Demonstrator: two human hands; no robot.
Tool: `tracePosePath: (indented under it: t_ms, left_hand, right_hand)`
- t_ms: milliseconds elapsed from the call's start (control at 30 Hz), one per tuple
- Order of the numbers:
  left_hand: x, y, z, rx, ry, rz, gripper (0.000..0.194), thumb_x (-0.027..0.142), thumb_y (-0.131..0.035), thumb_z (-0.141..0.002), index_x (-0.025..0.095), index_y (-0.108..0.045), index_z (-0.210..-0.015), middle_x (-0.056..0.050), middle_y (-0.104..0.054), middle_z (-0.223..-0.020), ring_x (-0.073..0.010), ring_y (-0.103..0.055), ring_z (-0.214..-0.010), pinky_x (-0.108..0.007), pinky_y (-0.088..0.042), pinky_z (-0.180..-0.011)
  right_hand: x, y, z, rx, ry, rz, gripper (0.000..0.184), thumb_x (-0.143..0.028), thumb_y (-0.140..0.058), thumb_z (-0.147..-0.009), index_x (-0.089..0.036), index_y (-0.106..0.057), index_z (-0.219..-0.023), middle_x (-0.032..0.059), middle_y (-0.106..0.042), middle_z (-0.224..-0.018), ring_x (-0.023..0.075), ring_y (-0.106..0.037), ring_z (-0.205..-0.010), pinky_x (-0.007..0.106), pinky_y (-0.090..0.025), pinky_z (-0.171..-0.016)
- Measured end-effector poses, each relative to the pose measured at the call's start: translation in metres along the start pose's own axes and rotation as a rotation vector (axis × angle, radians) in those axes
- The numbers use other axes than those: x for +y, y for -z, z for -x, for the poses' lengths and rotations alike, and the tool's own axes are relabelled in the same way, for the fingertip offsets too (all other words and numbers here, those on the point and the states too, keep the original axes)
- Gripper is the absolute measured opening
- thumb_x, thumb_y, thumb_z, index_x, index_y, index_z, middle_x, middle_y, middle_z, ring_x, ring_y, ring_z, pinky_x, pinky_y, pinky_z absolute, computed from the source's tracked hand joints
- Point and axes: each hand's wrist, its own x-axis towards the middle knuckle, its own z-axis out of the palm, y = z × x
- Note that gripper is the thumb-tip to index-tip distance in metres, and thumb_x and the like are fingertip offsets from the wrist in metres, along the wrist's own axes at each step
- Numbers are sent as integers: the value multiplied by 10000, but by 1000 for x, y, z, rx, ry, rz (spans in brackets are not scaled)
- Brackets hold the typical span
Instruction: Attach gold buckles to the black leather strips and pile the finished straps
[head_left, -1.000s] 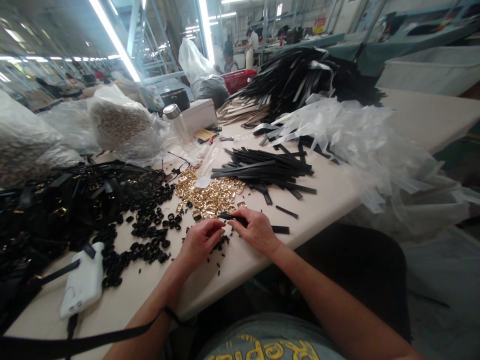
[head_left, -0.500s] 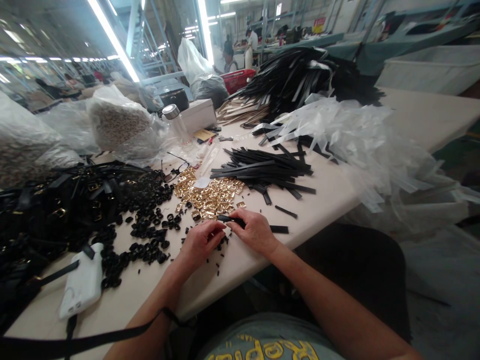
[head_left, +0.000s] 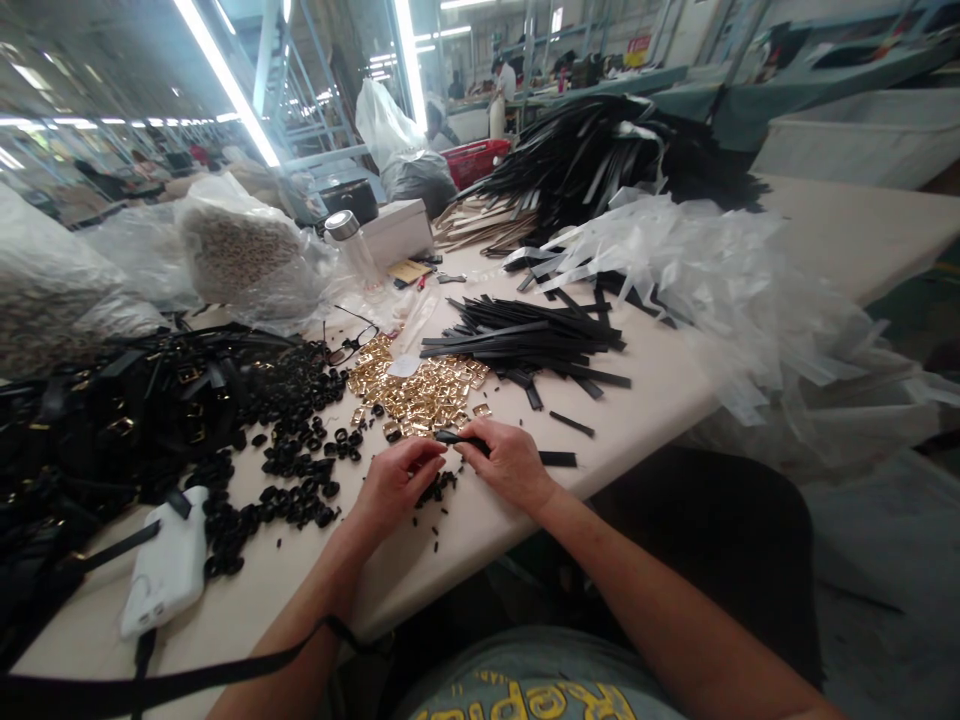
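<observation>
My right hand [head_left: 506, 462] is closed around a black strap [head_left: 452, 437]. One end of the strap pokes out to the left past the fingertips, and a flat black length [head_left: 558, 459] shows on the other side of the hand. Close by that tip, my left hand [head_left: 401, 480] has its thumb and fingers drawn together; what they hold, if anything, is hidden. Just beyond both hands lies a heap of gold buckles [head_left: 435, 390]. Small black bits [head_left: 439, 488] are scattered on the table [head_left: 480, 525] below the fingers.
Black strap pieces [head_left: 532, 335] are piled behind the buckles. Small black loops [head_left: 300, 490] and buckled straps [head_left: 135, 410] cover the left side. A white power bank [head_left: 166, 565] with a cable sits near the front edge. Translucent plastic strips [head_left: 660, 250] spread at right.
My left hand has shifted slightly left and its fingers have drawn closer together, showing more of the black bits. My right hand keeps its hold on the strap.
</observation>
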Motion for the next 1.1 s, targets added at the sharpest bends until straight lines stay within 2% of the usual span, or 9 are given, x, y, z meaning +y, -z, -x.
tracePosePath:
  t_ms: [167,300,433,533,600,767,900,1100]
  left_hand:
    - [-6,11,-1,94,43,45,162,326,-593,-876,202,-676,-939,-27,-698,-863,-140,-640,-699,-242,-519,-663]
    - [-9,16,0,100,37,-27,147,319,-598,-865,202,-675,-910,-17,-681,-809,-138,-625,-671,-246,-507,-646]
    - [-5,18,3,-46,34,-90,116,292,-645,-824,204,-668,-897,-3,-660,-753,-134,-605,-636,-231,-478,-582]
    - [-1,18,4,-165,-14,-154,194,243,-707,-756,213,-663,-942,-13,-667,-810,-159,-628,-711,-248,-491,-628]
    - [0,17,4,-185,-54,-237,213,211,-715,-737,216,-667,-945,-30,-673,-858,-183,-635,-762,-273,-490,-670]
    - [-1,11,2,-127,-87,-359,128,149,-635,-792,213,-675,-895,-53,-685,-877,-197,-629,-764,-294,-472,-677]
    - [-4,8,2,-94,-95,-318,146,139,-606,-813,217,-672,-918,-42,-692,-854,-180,-632,-739,-277,-467,-667]
    - [-5,12,1,17,-54,-249,102,233,-591,-864,216,-666,-932,-20,-680,-790,-162,-624,-714,-260,-462,-664]
  right_hand:
    - [0,0,0,8,8,-7,32,-255,-640,-865,-232,-660,-875,0,-702,-847,154,-637,-783,239,-415,-701]
    - [1,0,0,11,9,1,17,-243,-650,-855,-227,-654,-852,-2,-697,-833,156,-636,-777,239,-408,-692]
    - [1,0,1,16,-1,7,23,-250,-649,-856,-228,-653,-859,0,-698,-839,157,-637,-783,239,-411,-697]
    - [-1,0,1,12,-15,8,22,-250,-644,-857,-229,-651,-861,1,-699,-838,158,-637,-787,239,-417,-706]
    - [-1,1,0,5,-20,0,25,-252,-639,-861,-230,-651,-864,0,-699,-837,158,-639,-788,238,-422,-711]
    - [-1,0,0,12,-18,-7,33,-258,-639,-861,-230,-655,-866,1,-701,-841,159,-643,-792,240,-432,-712]
    - [2,-2,0,15,-2,-13,45,-268,-632,-868,-238,-659,-889,2,-704,-858,160,-646,-803,242,-436,-728]
    - [5,-3,-1,13,-3,-9,40,-265,-634,-863,-236,-659,-875,-3,-693,-817,163,-641,-771,247,-434,-720]
